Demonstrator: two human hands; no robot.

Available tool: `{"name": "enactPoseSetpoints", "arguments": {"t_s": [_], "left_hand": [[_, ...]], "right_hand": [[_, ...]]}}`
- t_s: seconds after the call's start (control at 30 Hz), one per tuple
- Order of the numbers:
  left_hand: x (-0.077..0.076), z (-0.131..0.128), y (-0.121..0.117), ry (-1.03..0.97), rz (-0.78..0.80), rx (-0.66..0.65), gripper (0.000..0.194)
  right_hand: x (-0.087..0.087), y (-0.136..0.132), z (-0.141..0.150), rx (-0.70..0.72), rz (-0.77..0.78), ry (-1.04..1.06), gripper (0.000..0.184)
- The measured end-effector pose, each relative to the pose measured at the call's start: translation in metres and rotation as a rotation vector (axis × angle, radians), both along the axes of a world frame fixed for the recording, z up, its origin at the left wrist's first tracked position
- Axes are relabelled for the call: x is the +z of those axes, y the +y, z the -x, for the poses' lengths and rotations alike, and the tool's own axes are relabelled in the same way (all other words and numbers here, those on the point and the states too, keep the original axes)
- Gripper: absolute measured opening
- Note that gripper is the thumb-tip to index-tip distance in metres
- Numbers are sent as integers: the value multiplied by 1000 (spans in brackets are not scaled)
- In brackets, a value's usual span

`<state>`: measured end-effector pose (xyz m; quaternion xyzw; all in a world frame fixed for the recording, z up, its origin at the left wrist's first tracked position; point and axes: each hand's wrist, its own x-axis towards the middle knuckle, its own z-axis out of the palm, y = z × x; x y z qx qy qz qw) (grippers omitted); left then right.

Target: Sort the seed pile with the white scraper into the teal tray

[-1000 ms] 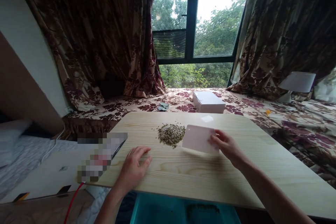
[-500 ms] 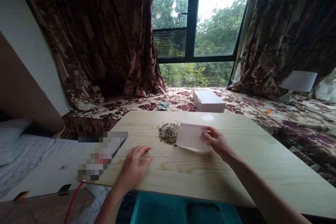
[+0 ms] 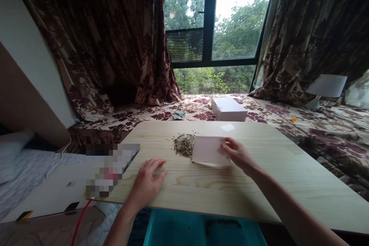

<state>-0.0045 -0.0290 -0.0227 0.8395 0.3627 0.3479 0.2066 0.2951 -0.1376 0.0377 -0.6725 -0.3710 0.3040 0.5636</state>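
Observation:
A loose heap of small greenish-brown seeds or beans mixed with white grains [image 3: 183, 146] lies on the wooden table [image 3: 187, 196]. My right hand [image 3: 235, 153] pinches the right end of a thin, whitish rectangular sheet [image 3: 210, 150]. The sheet's left edge meets the right side of the heap. My left hand [image 3: 150, 180] rests near the table's front left part, fingers apart and nothing in them. Below the front edge sits a teal divided tray [image 3: 173, 228], with dark grains in its right compartment.
A white box [image 3: 229, 109] and a small grey-green cloth-like piece [image 3: 179, 115] lie on the patterned window seat. To the right stands a lamp [image 3: 327, 86]. A red cable [image 3: 79, 219] hangs at the table's left corner, beside a flat cardboard box [image 3: 54, 188].
The sheet has shifted slightly left against the heap, still held in my right hand. My left hand stays in place. The view has moved a little.

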Motion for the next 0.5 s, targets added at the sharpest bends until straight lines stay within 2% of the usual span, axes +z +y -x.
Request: {"name": "enactPoseSetpoints", "arguments": {"t_s": [0.2,0.5], "left_hand": [[0,0,0,3,4,-3,28],[0,0,0,-11,-11,3,27]], "right_hand": [[6,-12,-5,13,-15,-16,24],[-4,-13,-9,-34,-26,-9,26]]}}
